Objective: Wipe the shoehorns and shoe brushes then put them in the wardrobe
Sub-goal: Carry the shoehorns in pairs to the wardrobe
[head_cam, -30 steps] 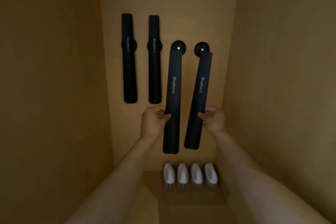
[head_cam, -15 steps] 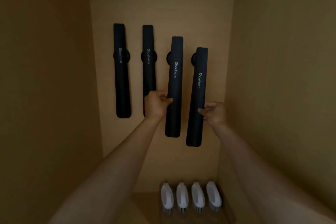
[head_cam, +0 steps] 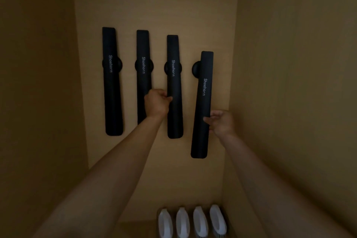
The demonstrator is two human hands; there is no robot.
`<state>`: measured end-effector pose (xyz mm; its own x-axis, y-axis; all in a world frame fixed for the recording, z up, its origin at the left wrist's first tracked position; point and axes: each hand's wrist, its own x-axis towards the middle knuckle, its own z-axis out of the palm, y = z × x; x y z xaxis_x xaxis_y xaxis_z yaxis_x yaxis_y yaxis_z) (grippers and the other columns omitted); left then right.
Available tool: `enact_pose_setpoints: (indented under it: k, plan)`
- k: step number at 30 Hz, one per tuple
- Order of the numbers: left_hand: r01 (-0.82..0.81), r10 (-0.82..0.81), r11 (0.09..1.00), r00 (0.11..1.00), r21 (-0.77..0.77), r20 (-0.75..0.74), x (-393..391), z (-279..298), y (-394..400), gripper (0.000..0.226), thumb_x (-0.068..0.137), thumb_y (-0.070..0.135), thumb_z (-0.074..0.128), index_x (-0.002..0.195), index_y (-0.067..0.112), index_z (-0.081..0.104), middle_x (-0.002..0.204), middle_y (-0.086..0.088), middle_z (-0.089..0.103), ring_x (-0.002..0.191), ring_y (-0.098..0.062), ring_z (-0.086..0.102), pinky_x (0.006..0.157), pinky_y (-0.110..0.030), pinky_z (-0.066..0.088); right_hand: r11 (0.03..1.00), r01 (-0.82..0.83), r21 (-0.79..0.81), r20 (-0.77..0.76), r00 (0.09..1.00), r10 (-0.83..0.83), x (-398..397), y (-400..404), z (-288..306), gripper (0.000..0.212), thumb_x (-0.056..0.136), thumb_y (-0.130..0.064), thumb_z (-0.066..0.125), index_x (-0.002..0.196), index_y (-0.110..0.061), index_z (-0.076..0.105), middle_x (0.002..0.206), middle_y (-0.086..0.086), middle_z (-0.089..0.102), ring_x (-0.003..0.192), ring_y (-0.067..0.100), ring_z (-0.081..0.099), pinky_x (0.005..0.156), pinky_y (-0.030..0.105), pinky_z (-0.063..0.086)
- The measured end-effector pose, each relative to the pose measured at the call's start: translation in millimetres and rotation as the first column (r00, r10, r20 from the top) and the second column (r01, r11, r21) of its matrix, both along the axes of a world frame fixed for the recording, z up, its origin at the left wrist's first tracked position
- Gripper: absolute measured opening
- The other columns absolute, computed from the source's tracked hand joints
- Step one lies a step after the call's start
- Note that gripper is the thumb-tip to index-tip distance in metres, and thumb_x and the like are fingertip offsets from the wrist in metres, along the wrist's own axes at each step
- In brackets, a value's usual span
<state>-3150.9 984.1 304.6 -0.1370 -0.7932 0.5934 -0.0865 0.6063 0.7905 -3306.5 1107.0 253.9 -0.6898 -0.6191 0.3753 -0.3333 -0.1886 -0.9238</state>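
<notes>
Four black shoehorns show against the back wall of the wardrobe [head_cam: 154, 2] in the middle of the frame, each with its long axis close to vertical. The far-left shoehorn [head_cam: 113, 87] and the second shoehorn [head_cam: 143, 67] hang over round dark mounts, untouched. The left hand [head_cam: 156, 104] pinches the third shoehorn [head_cam: 174, 83] at its left edge, about mid-length, with that piece lined up over its mount. The right hand [head_cam: 221, 123] holds the fourth shoehorn [head_cam: 203, 106] from its right edge; this one sits lower than the rest and leans slightly, its top end beside the last wall mount [head_cam: 196, 70], which peeks out at its left. The coming move likely turns on that offset: the piece probably needs raising and shifting left until it covers the mount. Four white shoe brushes [head_cam: 191, 222] stand in a row at the bottom of the frame, below the hands.
</notes>
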Motion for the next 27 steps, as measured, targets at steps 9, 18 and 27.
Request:
enact_pose_setpoints:
  k: [9, 18, 27]
  plan:
    - [-0.179, 0.19, 0.981, 0.967, -0.081, 0.168, 6, 6, 10, 0.02, 0.083, -0.01, 0.05, 0.07, 0.001, 0.06, 0.072, -0.012, 0.061, 0.07, -0.025, 0.062, 0.059, -0.029, 0.051, 1.0, 0.026, 0.001, -0.007, 1.0, -0.026, 0, -6, 4, 0.025, 0.084, 0.002, 0.073, 0.076, -0.02, 0.065, 0.087, 0.008, 0.069, 0.094, 0.033, 0.069, 0.092, 0.053, 0.055]
    - [-0.211, 0.223, 0.974, 0.952, -0.082, 0.208, 7, 5, 14, 0.021, 0.083, -0.01, 0.046, 0.078, -0.003, 0.065, 0.081, -0.013, 0.065, 0.076, -0.027, 0.064, 0.068, -0.035, 0.057, 0.999, 0.031, 0.024, 0.007, 0.999, -0.032, 1, -7, 12, 0.019, 0.085, 0.002, 0.073, 0.103, 0.0, 0.068, 0.109, 0.022, 0.071, 0.103, 0.037, 0.069, 0.094, 0.053, 0.054]
    - [-0.173, 0.178, 0.984, 0.969, -0.045, 0.171, 6, 5, 9, 0.02, 0.082, -0.011, 0.051, 0.084, -0.005, 0.069, 0.086, -0.016, 0.069, 0.079, -0.027, 0.066, 0.074, -0.039, 0.06, 0.999, 0.039, 0.023, 0.054, 0.998, -0.04, -7, -17, 19, 0.036, 0.084, 0.002, 0.074, 0.118, 0.002, 0.064, 0.114, 0.019, 0.067, 0.107, 0.035, 0.067, 0.095, 0.053, 0.054]
